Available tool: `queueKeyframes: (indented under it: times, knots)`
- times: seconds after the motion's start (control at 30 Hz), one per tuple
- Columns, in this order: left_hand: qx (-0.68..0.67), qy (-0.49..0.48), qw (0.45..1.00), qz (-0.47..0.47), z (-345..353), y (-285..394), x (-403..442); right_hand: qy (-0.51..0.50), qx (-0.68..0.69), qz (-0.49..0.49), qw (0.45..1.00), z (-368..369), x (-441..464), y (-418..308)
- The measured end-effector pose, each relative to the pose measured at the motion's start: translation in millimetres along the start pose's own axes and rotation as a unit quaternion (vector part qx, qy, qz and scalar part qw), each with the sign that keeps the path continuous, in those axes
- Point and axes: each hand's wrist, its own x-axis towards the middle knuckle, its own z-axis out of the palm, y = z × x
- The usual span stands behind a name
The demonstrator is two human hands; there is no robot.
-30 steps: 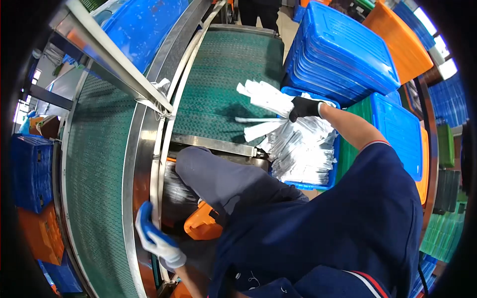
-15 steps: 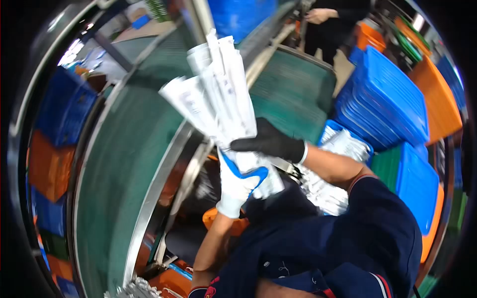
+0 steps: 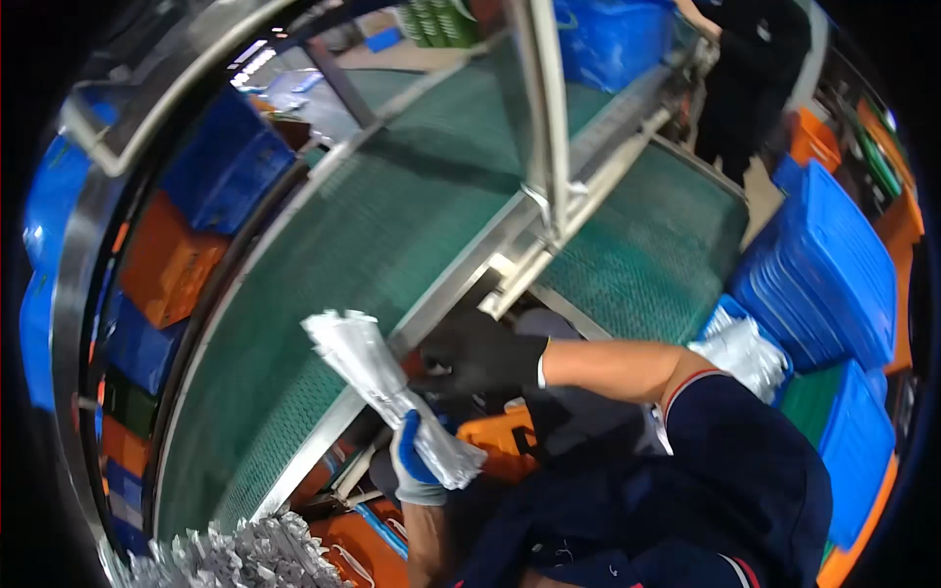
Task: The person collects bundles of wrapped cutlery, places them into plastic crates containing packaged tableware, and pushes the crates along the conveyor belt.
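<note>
My left hand [image 3: 416,465], in a white glove with a blue palm, is closed around a bundle of long silvery-white packets [image 3: 365,368]. The bundle's upper end fans out over the green conveyor belt. Just right of it is my right hand [image 3: 482,355] in a black glove, close to the belt's metal edge; its fingers blend into the dark area and are hard to make out. More silvery packets [image 3: 742,355] lie in a blue box at the right. A dense pile of silver packets [image 3: 245,559] stands at the bottom left.
The long green belt [image 3: 323,284] curves along the left, with a shorter belt [image 3: 657,255] beyond a white post [image 3: 549,118]. Stacked blue lids or boxes [image 3: 818,274] stand at the right. An orange crate [image 3: 169,260] is at the left. A person in dark clothes [image 3: 750,78] stands at the back.
The view has turned left. The packets went from the blue box into both hands, then my right hand came off them. The bundle now leans over the belt edge in my left hand.
</note>
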Motion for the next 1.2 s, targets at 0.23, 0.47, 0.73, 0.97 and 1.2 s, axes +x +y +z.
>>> queueKeyframes:
  times: [0.23,0.47,0.73,0.97,1.2]
  knots:
    - [0.179,0.066,0.978,0.079,-101.8,23.2,34.8,-0.07,-0.224,0.447,0.863,-108.9,-251.0,101.7]
    - [-0.013,-0.049,0.999,-0.001,-99.4,48.0,52.5,-0.247,-0.394,0.677,0.571,-247.7,-509.6,75.4]
    - [0.233,0.066,0.961,0.134,-125.7,41.6,73.1,-0.327,-0.444,0.505,0.664,-209.5,-507.6,140.1]
    - [0.179,0.181,0.963,0.091,-117.9,44.0,147.4,-0.49,-0.372,0.512,0.6,-196.1,-480.8,203.3]
    - [0.162,0.079,0.984,0.0,-170.0,68.9,124.1,-0.476,-0.348,0.543,0.597,-221.6,-517.2,181.6]
